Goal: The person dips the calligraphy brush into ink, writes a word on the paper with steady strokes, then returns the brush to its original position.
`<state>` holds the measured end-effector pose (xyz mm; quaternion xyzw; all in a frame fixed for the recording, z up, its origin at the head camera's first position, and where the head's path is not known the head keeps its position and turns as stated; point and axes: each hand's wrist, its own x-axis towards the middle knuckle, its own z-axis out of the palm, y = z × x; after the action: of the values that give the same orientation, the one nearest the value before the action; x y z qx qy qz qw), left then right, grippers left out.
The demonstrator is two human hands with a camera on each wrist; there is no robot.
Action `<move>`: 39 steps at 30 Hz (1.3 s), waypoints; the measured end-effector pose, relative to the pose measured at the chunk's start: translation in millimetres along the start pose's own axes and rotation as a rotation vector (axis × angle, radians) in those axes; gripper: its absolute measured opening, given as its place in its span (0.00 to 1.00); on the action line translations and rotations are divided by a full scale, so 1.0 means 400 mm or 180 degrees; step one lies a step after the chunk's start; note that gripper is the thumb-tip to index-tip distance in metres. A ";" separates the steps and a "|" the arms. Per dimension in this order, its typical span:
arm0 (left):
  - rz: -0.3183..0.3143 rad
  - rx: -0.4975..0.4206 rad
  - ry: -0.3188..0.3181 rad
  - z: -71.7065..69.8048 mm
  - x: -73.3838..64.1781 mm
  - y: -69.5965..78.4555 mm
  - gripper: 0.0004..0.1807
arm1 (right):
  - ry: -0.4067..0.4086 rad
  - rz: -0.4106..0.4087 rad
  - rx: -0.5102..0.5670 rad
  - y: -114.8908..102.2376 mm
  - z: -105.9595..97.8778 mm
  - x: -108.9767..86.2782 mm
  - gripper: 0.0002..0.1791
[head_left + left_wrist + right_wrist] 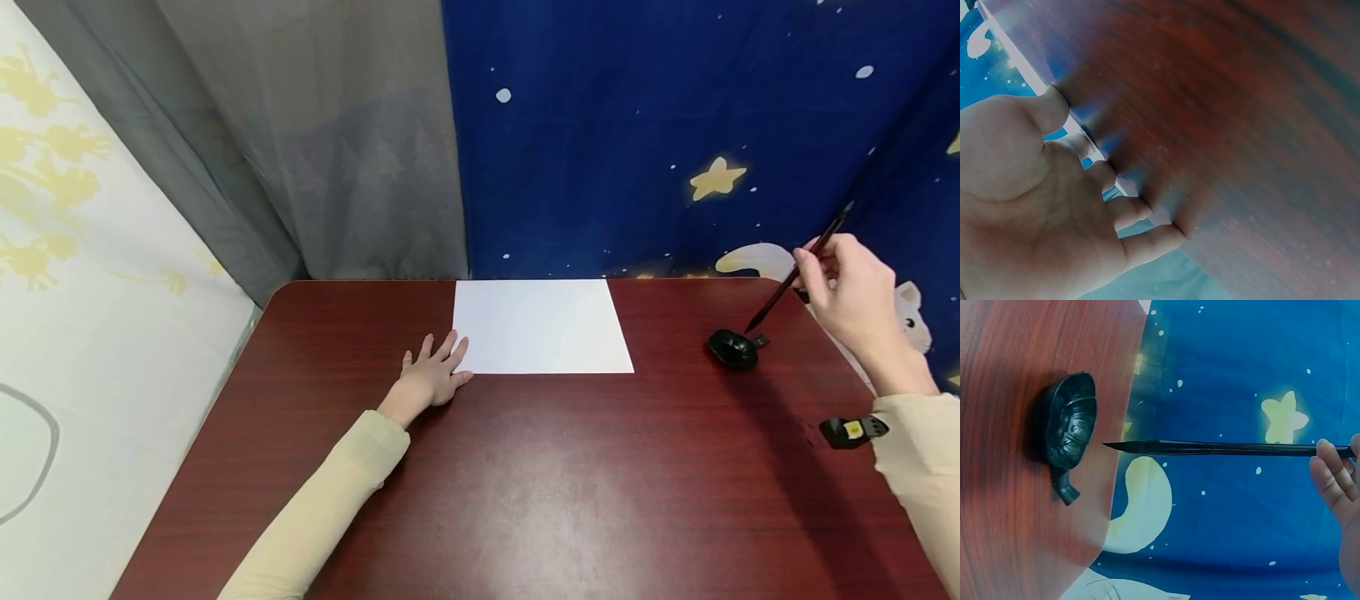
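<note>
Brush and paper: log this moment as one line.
left hand: fingers spread at white paper corner | right hand: holds brush, tip near black dish | white paper: blank

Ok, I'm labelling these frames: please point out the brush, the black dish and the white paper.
Brush (1230, 449): right wrist view, on its dark shaft.
Black dish (1074, 428): right wrist view, on its ridged inner surface.
White paper (543, 327): head view, middle of the sheet.
</note>
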<state>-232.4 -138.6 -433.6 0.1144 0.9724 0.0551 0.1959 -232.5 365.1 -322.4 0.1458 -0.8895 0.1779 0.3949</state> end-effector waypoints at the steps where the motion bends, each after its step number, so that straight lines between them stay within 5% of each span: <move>1: 0.0003 -0.0001 0.0003 0.000 0.000 0.000 0.34 | 0.0009 -0.0007 0.0003 -0.003 -0.002 0.003 0.11; 39: 0.0061 -0.0008 0.0091 0.001 -0.004 0.001 0.34 | 0.0205 -0.0162 0.0273 -0.119 -0.001 0.096 0.11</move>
<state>-230.7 -138.8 -433.3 0.1227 0.9739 0.0598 0.1816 -238.1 318.1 -283.8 0.1793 -0.8639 0.2103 0.4211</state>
